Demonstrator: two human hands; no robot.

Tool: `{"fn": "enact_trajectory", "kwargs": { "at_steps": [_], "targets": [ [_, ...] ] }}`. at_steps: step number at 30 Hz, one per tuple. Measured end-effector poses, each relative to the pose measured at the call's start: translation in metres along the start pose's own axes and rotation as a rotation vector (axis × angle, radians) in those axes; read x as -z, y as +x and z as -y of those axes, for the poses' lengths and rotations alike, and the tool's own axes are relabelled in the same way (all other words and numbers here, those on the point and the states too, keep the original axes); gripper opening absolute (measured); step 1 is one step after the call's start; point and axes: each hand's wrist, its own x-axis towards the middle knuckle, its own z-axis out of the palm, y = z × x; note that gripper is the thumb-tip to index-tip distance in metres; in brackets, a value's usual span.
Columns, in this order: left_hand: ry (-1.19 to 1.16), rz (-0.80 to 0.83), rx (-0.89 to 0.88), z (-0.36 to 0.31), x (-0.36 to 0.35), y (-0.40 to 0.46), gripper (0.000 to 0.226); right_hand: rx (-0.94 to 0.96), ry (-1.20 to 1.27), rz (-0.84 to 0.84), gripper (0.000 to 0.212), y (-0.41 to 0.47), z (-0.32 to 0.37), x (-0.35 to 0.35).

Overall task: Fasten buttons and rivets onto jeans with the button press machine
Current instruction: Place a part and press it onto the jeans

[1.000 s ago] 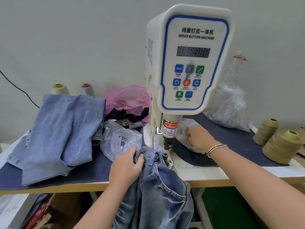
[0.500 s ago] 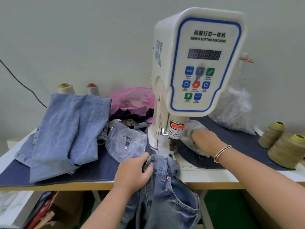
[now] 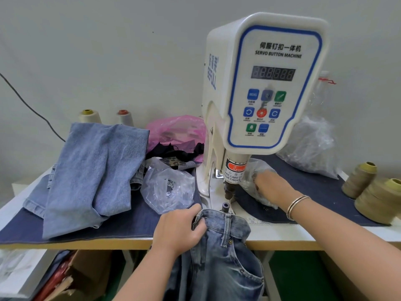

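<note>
While the left hand [image 3: 178, 230] grips the waistband of the jeans [image 3: 219, 253] at the lower centre of the frame, its fingers curled round the bunched denim at the table's front edge, the rest of the garment hangs down below the table [image 3: 282, 233]. The waistband lies just in front of the small dark lower die [image 3: 225, 207] of the button press machine [image 3: 263, 88], whose white head with its blue-bordered control panel fills the upper right of the frame. Above the die hangs the machine's punch [image 3: 230, 191], clear of the denim.

To the right of the punch, the right hand [image 3: 272, 185] reaches into a clear plastic bag [image 3: 256, 170] lying on the dark cloth mat [image 3: 314, 192]; its fingertips are hidden in the plastic, so whether it pinches anything cannot be told. A pair of thin bangles [image 3: 297, 206] sits on that wrist.

At centre left, another clear bag [image 3: 168, 187] holding small metal pieces rests on the mat, beside a folded pile of light blue denim [image 3: 95, 170]. Behind these lie a pink bag [image 3: 178, 131] and two thread cones [image 3: 89, 115]. Large olive thread cones [image 3: 377, 198] stand at the far right.
</note>
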Motion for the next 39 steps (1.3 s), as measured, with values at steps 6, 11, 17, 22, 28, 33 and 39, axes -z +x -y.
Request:
{"fn": "enact_trajectory", "kwargs": {
  "at_steps": [6,11,17,22,28,33,39],
  "targets": [
    [-0.032,-0.006,0.056,-0.003,0.001,0.001,0.023,-0.046,0.299,-0.036,0.033,-0.004,0.002,-0.012],
    [-0.020,-0.005,0.060,-0.003,0.001,0.002,0.023,-0.215,1.219,-0.664,0.013,-0.057,0.020,-0.027],
    [0.062,0.011,-0.035,-0.004,0.003,-0.001,0.027,0.206,2.526,-0.499,0.013,-0.121,0.096,-0.027],
    [0.048,-0.006,-0.015,-0.005,0.004,-0.001,0.026,0.381,2.875,-0.210,0.011,-0.130,0.103,-0.019],
    [0.061,-0.015,-0.007,-0.004,0.001,-0.001,0.029,0.400,2.968,0.100,0.010,-0.138,0.104,-0.013],
    [0.060,-0.019,-0.005,-0.004,0.000,0.000,0.028,0.508,3.119,0.305,0.009,-0.147,0.101,-0.012],
    [0.049,-0.017,-0.004,-0.005,0.001,-0.001,0.027,0.585,3.342,0.393,0.011,-0.156,0.105,-0.008]
  ]
}}
